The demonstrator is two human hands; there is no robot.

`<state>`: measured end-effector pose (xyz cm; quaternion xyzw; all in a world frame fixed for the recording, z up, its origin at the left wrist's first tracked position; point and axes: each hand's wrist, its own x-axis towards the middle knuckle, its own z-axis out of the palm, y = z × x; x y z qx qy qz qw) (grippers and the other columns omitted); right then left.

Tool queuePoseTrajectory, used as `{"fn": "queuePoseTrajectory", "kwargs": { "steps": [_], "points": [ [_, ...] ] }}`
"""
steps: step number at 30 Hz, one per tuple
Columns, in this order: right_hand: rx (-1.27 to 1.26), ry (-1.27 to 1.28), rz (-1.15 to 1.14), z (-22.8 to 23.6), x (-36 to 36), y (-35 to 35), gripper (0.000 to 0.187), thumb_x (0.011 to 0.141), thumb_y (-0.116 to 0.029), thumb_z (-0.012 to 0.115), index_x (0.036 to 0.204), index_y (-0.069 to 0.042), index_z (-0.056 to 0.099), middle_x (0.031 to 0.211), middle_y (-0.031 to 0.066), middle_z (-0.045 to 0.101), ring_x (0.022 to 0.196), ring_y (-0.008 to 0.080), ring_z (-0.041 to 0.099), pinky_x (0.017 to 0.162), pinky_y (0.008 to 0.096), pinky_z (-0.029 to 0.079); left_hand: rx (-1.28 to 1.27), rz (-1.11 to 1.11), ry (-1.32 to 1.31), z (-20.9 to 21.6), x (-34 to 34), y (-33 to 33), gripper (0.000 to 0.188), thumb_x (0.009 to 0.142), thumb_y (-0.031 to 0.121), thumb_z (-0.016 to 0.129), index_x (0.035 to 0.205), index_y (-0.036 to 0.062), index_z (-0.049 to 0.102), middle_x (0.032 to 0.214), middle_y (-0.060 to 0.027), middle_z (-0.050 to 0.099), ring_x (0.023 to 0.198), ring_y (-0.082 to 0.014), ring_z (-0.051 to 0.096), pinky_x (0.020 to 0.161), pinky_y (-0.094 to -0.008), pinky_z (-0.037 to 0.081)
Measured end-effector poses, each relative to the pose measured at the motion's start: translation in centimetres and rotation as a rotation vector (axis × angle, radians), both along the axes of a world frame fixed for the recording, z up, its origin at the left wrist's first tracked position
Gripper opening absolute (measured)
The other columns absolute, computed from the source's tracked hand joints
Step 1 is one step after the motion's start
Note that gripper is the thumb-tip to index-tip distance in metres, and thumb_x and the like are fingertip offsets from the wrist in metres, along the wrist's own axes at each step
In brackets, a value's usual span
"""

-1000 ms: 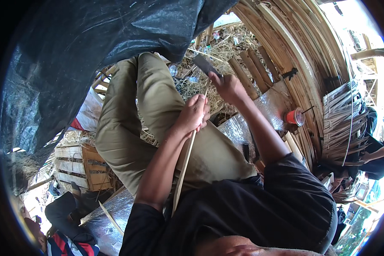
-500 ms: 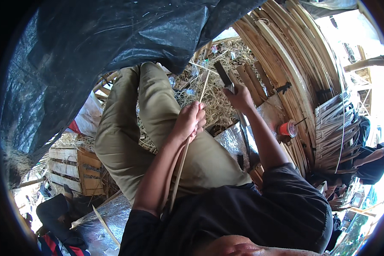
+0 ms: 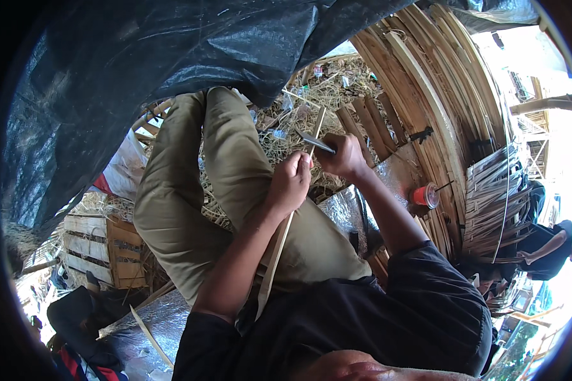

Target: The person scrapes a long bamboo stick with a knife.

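My left hand [image 3: 290,184] is closed around a long, thin wooden strip [image 3: 274,261]. The strip slants from beside my torso, over my thigh, up past my fist. In my right hand [image 3: 344,156], fingers wrapped round its handle, is a knife [image 3: 316,141]. Its blade lies across the strip just above my left fist, seen nearly edge-on. The handle is mostly hidden by my fingers. Both hands are close together over my right leg [image 3: 299,238], in olive trousers.
Dark plastic sheeting [image 3: 152,51] hangs over the upper left. Long stacked wooden slats [image 3: 435,95] curve along the right, beside a red-lidded cup [image 3: 426,195]. Shavings [image 3: 311,95] litter the ground ahead. A wooden crate [image 3: 105,251] stands left; another person [image 3: 550,251] is at far right.
My right hand has swung left and down, bringing the knife from upright beside the strip to lie across it. The strip has turned, showing a broader face; my left hand still grips it.
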<state>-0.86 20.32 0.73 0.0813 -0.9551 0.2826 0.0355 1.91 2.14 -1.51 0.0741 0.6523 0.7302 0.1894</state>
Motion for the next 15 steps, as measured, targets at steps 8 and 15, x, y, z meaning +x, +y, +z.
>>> {"fn": "queuePoseTrajectory", "kwargs": {
  "steps": [8, 15],
  "points": [
    [0.094, 0.035, 0.109, -3.1, -1.9, 1.1, 0.013, 0.067, -0.020, 0.071, 0.075, -0.011, 0.067, 0.065, 0.0133, 0.063, 0.060, 0.0358, 0.063, 0.056, 0.0424, 0.050, -0.188, 0.052, 0.294, -0.3, -0.3, 0.0, 0.021, 0.104, 0.016, 0.042, 0.091, 0.0009, 0.049, 0.064, -0.0053, 0.047, 0.057, -0.0151, 0.045, 0.057, -0.0340, 0.040],
    [0.179, 0.119, 0.180, -4.6, -4.4, 0.3, 0.015, 0.068, -0.026, 0.072, 0.075, -0.013, 0.069, 0.068, 0.0104, 0.066, 0.065, 0.0320, 0.067, 0.060, 0.0424, 0.053, -0.189, 0.126, 0.235, -1.6, -0.8, -0.3, 0.016, 0.100, 0.010, 0.047, 0.090, -0.0010, 0.052, 0.064, -0.0175, 0.054, 0.056, -0.0332, 0.055, 0.055, -0.0432, 0.041]
  ]
}}
